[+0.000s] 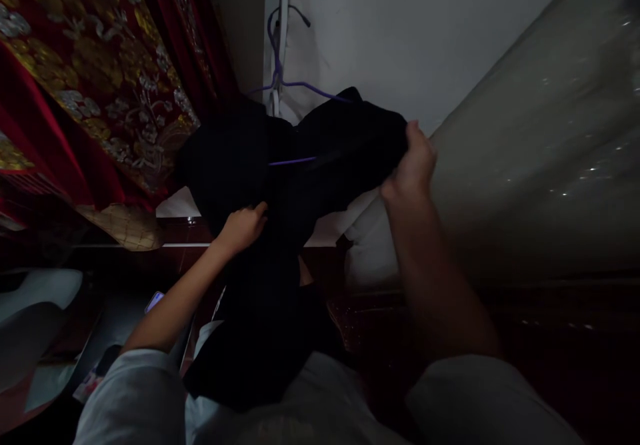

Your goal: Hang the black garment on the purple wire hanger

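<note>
A black garment (250,245) hangs down in front of me, its lower part reaching towards my lap. Inside its neck is a purple wire hanger (305,85), whose hook rises above the cloth and whose lower bar shows across the opening. With closed fingers, my left hand (243,227) pinches the front of the garment near the middle. My right hand (415,163) is wrapped round the end of the shoulder or sleeve on the right side, holding it outward. Dark cloth hides most folds and the fingertips of my right hand.
Red curtain-like cloth (100,98) with gold and silver patterns hangs at the left. A white wall (380,31) stands behind the hanger, with a thin pipe or cable. Plastic-covered bulk (540,145) fills the right side. A phone (154,301) lies lower left.
</note>
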